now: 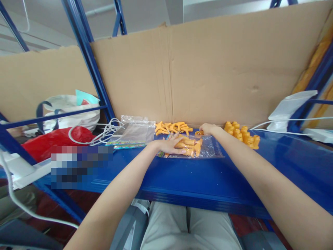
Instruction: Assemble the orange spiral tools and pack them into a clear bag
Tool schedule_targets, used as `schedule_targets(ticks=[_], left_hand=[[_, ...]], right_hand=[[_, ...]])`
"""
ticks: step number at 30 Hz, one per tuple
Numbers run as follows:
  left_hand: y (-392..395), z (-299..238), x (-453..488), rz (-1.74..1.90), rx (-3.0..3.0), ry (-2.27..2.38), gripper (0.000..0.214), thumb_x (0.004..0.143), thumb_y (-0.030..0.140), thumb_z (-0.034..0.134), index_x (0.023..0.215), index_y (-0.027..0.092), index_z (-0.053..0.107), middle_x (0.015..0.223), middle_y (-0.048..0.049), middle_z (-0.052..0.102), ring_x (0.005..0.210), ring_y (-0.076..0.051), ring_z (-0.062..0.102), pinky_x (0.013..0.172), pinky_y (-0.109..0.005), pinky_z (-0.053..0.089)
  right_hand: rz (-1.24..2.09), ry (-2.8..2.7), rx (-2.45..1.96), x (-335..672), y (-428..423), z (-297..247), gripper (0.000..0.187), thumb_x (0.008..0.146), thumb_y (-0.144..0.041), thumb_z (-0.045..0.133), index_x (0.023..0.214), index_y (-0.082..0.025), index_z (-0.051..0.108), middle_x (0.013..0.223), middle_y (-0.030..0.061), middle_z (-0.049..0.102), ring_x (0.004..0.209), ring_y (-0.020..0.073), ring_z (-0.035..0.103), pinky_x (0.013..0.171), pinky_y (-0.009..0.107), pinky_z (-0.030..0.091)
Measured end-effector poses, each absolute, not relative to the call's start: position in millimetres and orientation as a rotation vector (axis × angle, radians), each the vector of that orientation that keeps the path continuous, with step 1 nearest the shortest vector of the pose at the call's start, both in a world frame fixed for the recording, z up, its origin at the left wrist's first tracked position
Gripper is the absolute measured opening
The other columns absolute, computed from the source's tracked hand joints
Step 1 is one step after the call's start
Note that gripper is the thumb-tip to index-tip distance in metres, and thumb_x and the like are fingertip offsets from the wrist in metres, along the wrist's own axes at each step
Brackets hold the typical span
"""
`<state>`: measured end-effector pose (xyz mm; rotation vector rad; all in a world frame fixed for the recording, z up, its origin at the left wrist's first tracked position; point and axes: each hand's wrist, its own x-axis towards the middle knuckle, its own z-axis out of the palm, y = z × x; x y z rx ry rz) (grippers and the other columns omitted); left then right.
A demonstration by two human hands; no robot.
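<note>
Forearms (123, 184) cross a blue shelf (192, 180), hands (171, 144) before tall cardboard (221, 69).

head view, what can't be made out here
Head view: part of the clear bag and its orange pieces, covered by the left hand.
Head view: whether the right hand grips the orange ring-like piece; too small to tell.
Head view: whatever lies behind the pixelated patch at left, blurred out.
Head view: what is deep inside the white tote, hidden by its side.
</note>
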<state>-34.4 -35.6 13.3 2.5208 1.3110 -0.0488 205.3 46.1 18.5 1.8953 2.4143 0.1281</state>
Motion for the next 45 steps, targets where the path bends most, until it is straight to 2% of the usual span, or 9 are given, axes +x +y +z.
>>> schedule_targets(ticks=[4, 8, 15, 19, 23, 28, 31, 37, 45], left_hand=[[-31.2, 4.9, -32.9, 0.053, 2.524, 1.363, 0.101, 0.069, 0.079, 0.049, 0.15, 0.024, 0.021, 0.158, -0.0109, -0.001, 0.144, -0.037, -0.004, 0.11, -0.063, 0.008], [-26.3, 0.1, -31.3, 0.189, 2.553, 1.333, 0.098, 0.069, 0.081, 0.046, 0.147, 0.024, 0.03, 0.158, -0.0132, 0.009, 0.145, -0.036, 0.002, 0.112, -0.059, 0.013], [-24.7, -2.0, -28.0, 0.254, 2.548, 1.315, 0.093, 0.072, 0.078, 0.046, 0.146, 0.024, 0.03, 0.158, -0.0119, 0.013, 0.145, -0.035, 0.005, 0.112, -0.056, 0.015], [-24.4, -2.1, -28.9, 0.25, 2.529, 1.294, 0.093, 0.074, 0.075, 0.046, 0.148, 0.023, 0.025, 0.158, -0.011, 0.009, 0.145, -0.032, 0.005, 0.114, -0.051, 0.013], [-20.5, -2.5, -31.4, 0.32, 2.517, 1.271, 0.086, 0.079, 0.07, 0.042, 0.148, 0.022, 0.026, 0.157, -0.0096, 0.02, 0.145, -0.027, 0.013, 0.117, -0.044, 0.013], [-13.1, -4.5, -32.8, 0.438, 2.458, 1.327, 0.073, 0.089, 0.061, 0.029, 0.148, 0.019, 0.026, 0.155, -0.0102, 0.027, 0.146, -0.023, 0.012, 0.117, -0.044, 0.011], [-12.8, -5.1, -31.4, 0.474, 2.425, 1.35, 0.066, 0.092, 0.057, 0.025, 0.147, 0.021, 0.027, 0.156, -0.0084, 0.023, 0.146, -0.022, 0.01, 0.117, -0.046, 0.01], [-17.4, -5.6, -26.5, 0.543, 2.384, 1.328, 0.061, 0.094, 0.054, 0.019, 0.145, 0.022, 0.031, 0.154, -0.0061, 0.029, 0.145, -0.019, 0.015, 0.118, -0.035, 0.015], [-11.3, -12.0, -23.8, 0.684, 2.319, 1.392, 0.061, 0.095, 0.052, 0.014, 0.142, 0.022, 0.036, 0.146, -0.0069, 0.043, 0.143, -0.021, 0.023, 0.116, -0.04, 0.023]], right_hand=[[0.318, 2.325, 2.027, 213.2, 31.1, 26.1, 0.032, 0.073, -0.013, 0.064, 0.103, -0.017, 0.07, 0.119, 0.0162, 0.065, 0.113, 0.032, 0.058, 0.094, 0.048, 0.043], [0.363, 2.299, 2.128, 224.5, 19.0, 41.6, 0.03, 0.079, -0.008, 0.053, 0.104, -0.013, 0.069, 0.113, 0.0195, 0.067, 0.111, 0.033, 0.059, 0.097, 0.053, 0.037], [0.402, 2.386, 2.241, 259.7, -15.0, 67.2, 0.016, 0.081, -0.019, 0.058, 0.09, -0.024, 0.07, 0.097, 0.0142, 0.072, 0.101, 0.0375, 0.062, 0.092, 0.062, 0.036], [0.337, 2.372, 2.141, 280.9, -37.2, 59.8, 0.008, 0.075, -0.025, 0.066, 0.081, -0.024, 0.071, 0.081, 0.0142, 0.072, 0.091, 0.0347, 0.064, 0.083, 0.052, 0.044], [0.201, 2.392, 2.027, 284.0, -48.9, 50.7, 0.013, 0.067, -0.025, 0.072, 0.08, -0.024, 0.07, 0.081, 0.0094, 0.072, 0.078, 0.0274, 0.066, 0.068, 0.038, 0.049], [0.134, 2.414, 2.045, 269.8, -49.9, 46.0, 0.006, 0.069, -0.021, 0.07, 0.073, -0.023, 0.068, 0.077, 0.0084, 0.071, 0.077, 0.026, 0.066, 0.068, 0.036, 0.049], [-0.111, 2.605, 1.913, 262.7, -47.5, 41.8, 0.004, 0.071, -0.023, 0.07, 0.073, -0.023, 0.066, 0.079, 0.0087, 0.071, 0.074, 0.0235, 0.065, 0.065, 0.033, 0.049], [-0.534, 2.751, 1.815, 255.6, -45.7, 34.9, 0.017, 0.071, -0.035, 0.068, 0.078, -0.02, 0.064, 0.074, 0.0034, 0.068, 0.071, 0.0172, 0.063, 0.063, 0.027, 0.049], [-1.01, 2.832, 1.804, 258.9, -44.8, 29.9, 0.02, 0.064, -0.033, 0.069, 0.076, -0.018, 0.065, 0.074, 0.003, 0.068, 0.069, 0.0146, 0.061, 0.065, 0.025, 0.048]])
